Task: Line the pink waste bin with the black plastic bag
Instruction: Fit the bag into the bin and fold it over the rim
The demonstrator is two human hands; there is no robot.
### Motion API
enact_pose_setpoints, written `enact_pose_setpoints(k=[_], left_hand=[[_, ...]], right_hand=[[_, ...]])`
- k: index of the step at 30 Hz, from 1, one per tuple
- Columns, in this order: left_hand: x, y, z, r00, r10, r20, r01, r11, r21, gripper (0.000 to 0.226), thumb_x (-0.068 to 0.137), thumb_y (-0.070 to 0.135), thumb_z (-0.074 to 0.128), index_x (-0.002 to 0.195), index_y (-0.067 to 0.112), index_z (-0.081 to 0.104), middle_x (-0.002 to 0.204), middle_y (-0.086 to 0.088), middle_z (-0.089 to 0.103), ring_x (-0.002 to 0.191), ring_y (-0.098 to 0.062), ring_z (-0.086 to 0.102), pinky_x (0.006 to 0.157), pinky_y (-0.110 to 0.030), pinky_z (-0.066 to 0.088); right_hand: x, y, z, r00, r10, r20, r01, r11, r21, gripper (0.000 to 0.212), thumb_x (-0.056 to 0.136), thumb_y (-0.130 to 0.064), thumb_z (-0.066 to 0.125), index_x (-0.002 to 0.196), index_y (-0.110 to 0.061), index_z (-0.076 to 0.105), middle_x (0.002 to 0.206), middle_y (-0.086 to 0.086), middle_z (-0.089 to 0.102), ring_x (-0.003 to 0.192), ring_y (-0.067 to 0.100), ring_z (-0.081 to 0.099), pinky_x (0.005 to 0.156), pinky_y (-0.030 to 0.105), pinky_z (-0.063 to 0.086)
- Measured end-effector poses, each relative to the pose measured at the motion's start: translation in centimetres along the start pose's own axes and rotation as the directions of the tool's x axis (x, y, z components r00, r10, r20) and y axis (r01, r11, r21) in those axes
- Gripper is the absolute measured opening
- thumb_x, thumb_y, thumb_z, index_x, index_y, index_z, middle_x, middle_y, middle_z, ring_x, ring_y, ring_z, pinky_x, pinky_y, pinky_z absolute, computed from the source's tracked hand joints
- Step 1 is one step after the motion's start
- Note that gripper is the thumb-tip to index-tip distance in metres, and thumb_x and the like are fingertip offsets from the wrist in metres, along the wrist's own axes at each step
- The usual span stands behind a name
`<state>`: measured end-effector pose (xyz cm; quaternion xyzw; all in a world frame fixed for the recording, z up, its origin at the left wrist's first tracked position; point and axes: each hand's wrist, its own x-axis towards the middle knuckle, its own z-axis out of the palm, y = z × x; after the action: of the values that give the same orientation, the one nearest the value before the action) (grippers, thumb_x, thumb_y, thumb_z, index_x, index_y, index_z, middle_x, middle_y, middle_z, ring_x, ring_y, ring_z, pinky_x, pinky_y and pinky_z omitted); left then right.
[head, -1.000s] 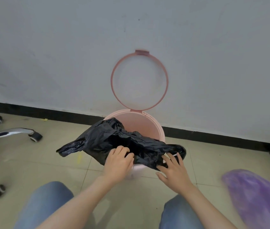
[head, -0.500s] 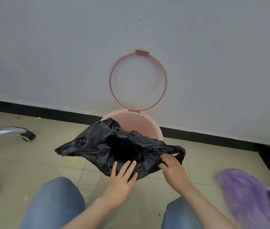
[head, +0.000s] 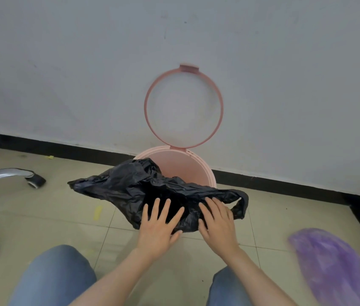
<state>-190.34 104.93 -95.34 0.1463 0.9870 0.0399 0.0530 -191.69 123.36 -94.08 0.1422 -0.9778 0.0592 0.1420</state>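
Since half a second back, left hand (head: pixel 157 230) slid up onto the black plastic bag (head: pixel 152 191), fingers now fanned flat across the film; right hand (head: pixel 217 224) likewise laid flat instead of fingering the edge. Neither grip closed: both spread, palms down, pinching nothing. Bag lying crumpled over the near rim of the pink waste bin (head: pixel 196 171), draped toward the left, one handle loop (head: pixel 242 205) hanging off beyond the right hand, not yet pushed inside. Probably very light, limp, slick and easily torn; best taken at the mouth edge or the handle loops, then spread open over the rim. Hinged pink ring (head: pixel 183 107) standing upright against the wall, ready to clamp down later. Count: one bag, one bin, one ring, two hands. Further out: chair base with castors (head: pixel 9 175) on the tiled floor at left, blurred purple object (head: pixel 329 268) at right.
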Motion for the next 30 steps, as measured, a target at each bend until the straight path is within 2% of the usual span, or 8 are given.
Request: enact_pose_setpoints(k=[3,5,7,12,17,24,26,30], left_hand=[[0.0,0.2,0.0,0.999,-0.046,-0.030,0.045,0.999,-0.014,0.054,0.078,0.054,0.029,0.130,0.037,0.036,0.126,-0.009,0.062,0.113,-0.037,0.058,0.092,-0.056,0.044],[0.0,0.3,0.3,0.998,-0.057,-0.033,0.057,0.998,0.000,0.054,0.079,0.054,0.028,0.131,0.038,0.035,0.129,-0.010,0.059,0.115,-0.039,0.056,0.094,-0.057,0.041],[-0.1,0.3,0.7,0.997,-0.063,-0.034,0.063,0.998,0.009,0.054,0.080,0.054,0.028,0.131,0.039,0.036,0.131,-0.010,0.057,0.116,-0.039,0.055,0.095,-0.058,0.036],[0.3,0.2,1.3,0.994,-0.040,-0.105,0.043,0.999,0.022,0.053,0.080,0.053,0.029,0.131,0.040,0.036,0.135,-0.012,0.046,0.118,-0.039,0.039,0.097,-0.056,0.024],[0.5,0.5,1.6,0.989,-0.040,-0.145,0.040,0.999,-0.006,0.052,0.080,0.054,0.030,0.130,0.041,0.037,0.136,-0.011,0.037,0.119,-0.039,0.034,0.097,-0.056,0.023],[0.0,0.5,0.8,0.993,-0.054,-0.101,0.052,0.998,-0.020,0.066,0.084,0.066,0.019,0.134,0.027,0.035,0.137,-0.020,0.045,0.134,-0.037,0.018,0.107,-0.051,0.002],[-0.1,1.0,-0.3,0.978,-0.029,-0.207,0.027,1.000,-0.011,0.066,0.084,0.061,0.025,0.135,0.019,0.034,0.141,-0.019,0.032,0.139,-0.036,0.007,0.108,-0.050,0.006],[0.8,0.8,-4.0,0.927,-0.073,-0.369,0.081,0.997,0.007,0.061,0.078,0.048,0.034,0.131,0.018,0.041,0.137,-0.018,0.048,0.125,-0.035,0.030,0.101,-0.052,0.028]], right_hand=[[1.4,0.0,0.4,0.976,0.077,0.204,-0.076,0.997,-0.008,0.054,0.083,-0.045,0.026,0.127,-0.021,0.047,0.135,0.008,0.053,0.132,0.026,0.030,0.102,0.050,0.038],[2.8,0.7,0.9,0.928,0.190,0.319,-0.224,0.972,0.070,0.069,0.081,-0.057,0.012,0.140,-0.024,0.028,0.152,0.005,0.025,0.142,0.023,0.012,0.112,0.053,0.015],[4.2,1.4,1.3,0.873,0.249,0.419,-0.324,0.938,0.119,0.063,0.089,-0.057,0.022,0.143,-0.028,0.012,0.157,0.002,0.004,0.143,0.022,-0.002,0.114,0.053,0.003],[7.8,1.6,1.8,0.823,0.324,0.467,-0.516,0.771,0.373,0.075,0.089,-0.022,0.055,0.144,-0.017,0.004,0.156,0.011,-0.008,0.141,0.029,0.013,0.112,0.038,0.020],[8.7,1.5,2.3,0.802,0.377,0.462,-0.563,0.737,0.374,0.077,0.083,0.006,0.046,0.144,-0.017,0.004,0.155,0.010,-0.009,0.139,0.031,0.018,0.102,0.035,0.035],[8.7,1.2,2.1,0.789,0.397,0.469,-0.585,0.717,0.378,0.082,0.082,0.011,0.046,0.144,-0.019,0.004,0.155,0.007,-0.010,0.137,0.031,0.024,0.093,0.035,0.043],[8.5,1.0,2.0,0.802,0.381,0.460,-0.564,0.738,0.371,0.082,0.081,0.010,0.047,0.144,-0.019,0.004,0.155,0.008,-0.010,0.138,0.030,0.021,0.098,0.034,0.040],[7.0,0.4,2.2,0.817,0.347,0.461,-0.525,0.778,0.344,0.085,0.079,0.010,0.051,0.144,-0.019,0.003,0.155,0.009,-0.011,0.141,0.030,0.012,0.107,0.037,0.035]])
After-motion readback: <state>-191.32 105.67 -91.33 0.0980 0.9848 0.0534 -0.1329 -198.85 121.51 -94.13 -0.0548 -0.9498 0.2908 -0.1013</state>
